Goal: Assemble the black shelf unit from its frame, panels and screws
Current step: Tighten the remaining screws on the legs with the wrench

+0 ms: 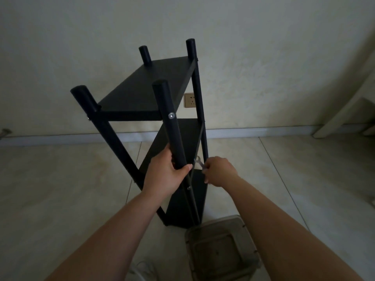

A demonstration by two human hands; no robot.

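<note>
Head: black shelf unit (142, 92) upright, 3 panels.

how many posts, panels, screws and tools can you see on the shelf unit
posts: 4
panels: 3
screws: 3
spanner: 1
total: 11
</note>
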